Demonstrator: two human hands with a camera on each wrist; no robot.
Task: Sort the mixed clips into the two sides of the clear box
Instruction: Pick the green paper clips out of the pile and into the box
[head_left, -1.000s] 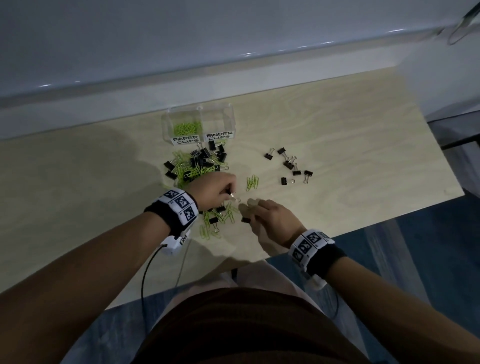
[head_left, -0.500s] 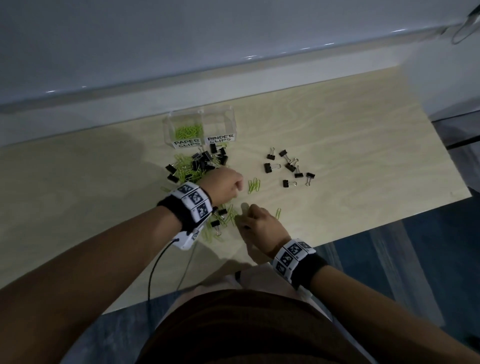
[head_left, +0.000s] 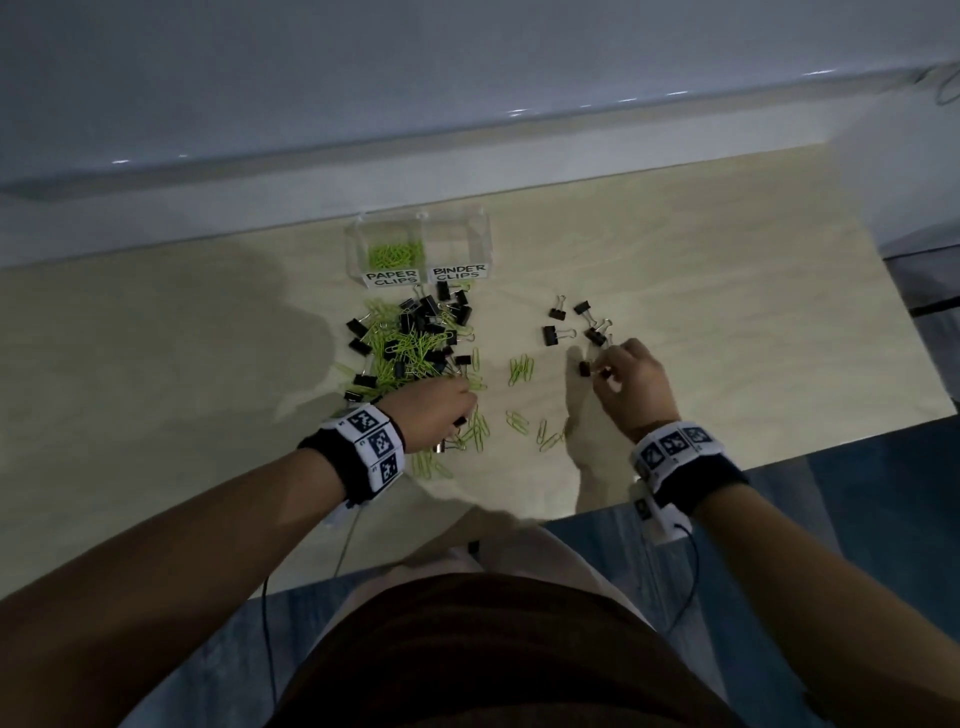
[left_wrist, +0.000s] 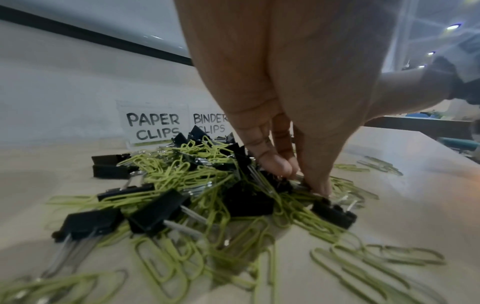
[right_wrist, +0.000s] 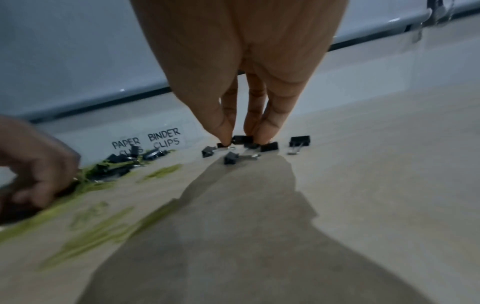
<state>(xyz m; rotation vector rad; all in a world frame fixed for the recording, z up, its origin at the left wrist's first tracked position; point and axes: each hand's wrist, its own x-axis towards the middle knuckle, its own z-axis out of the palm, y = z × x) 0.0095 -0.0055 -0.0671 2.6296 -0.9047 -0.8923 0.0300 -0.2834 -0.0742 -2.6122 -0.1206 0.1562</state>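
We are early in the sort. The clear box (head_left: 421, 249) sits at twelve o'clock on the bench (head_left: 727, 291); its paper-clip side holds a small heap of green clips, while the binder-clip side looks bare as far as we can tell. Most of the work remains: a tangled mixed pile (head_left: 410, 343) of green paper clips and black binder clips lies just in front of the box, loose paper clips (head_left: 521, 370) trail toward six o'clock, and a small group of binder clips (head_left: 576, 325) lies at two o'clock, well apart from the pile. Our left hand (head_left: 434, 410) digs into the pile's near edge, fingertips bunched together around a black clip there. Our right hand (head_left: 631, 382) pinches a black binder clip (head_left: 586, 369) at the edge of the small group.
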